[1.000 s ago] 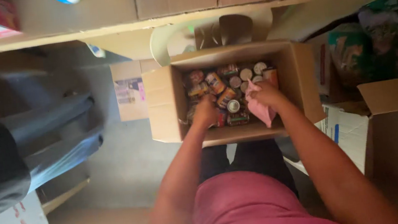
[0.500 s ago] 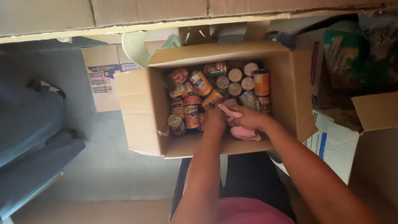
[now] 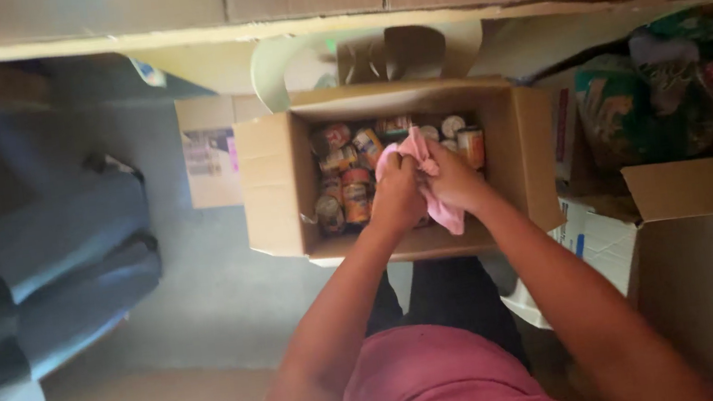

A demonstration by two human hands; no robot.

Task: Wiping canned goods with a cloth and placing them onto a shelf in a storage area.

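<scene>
Your left hand (image 3: pixel 396 194) and right hand (image 3: pixel 454 181) are pressed together over the open cardboard box (image 3: pixel 269 188), both closed on a pink cloth (image 3: pixel 416 150). The cloth bunches up above your knuckles and a flap of it hangs down below your right hand, just over the box's near wall. Whatever may be wrapped inside the cloth is hidden, can't tell.

Cans (image 3: pixel 351 174) stand packed upright in the box, just left of and beyond your left hand; a few more show beyond your right hand. Your fingers are touching or nearly touching the can tops, exact contact unclear.

Right of your right forearm, well apart, sits a second open box (image 3: pixel 708 257). Far left of your left hand a grey bundle (image 3: pixel 56 264) lies on the floor.
</scene>
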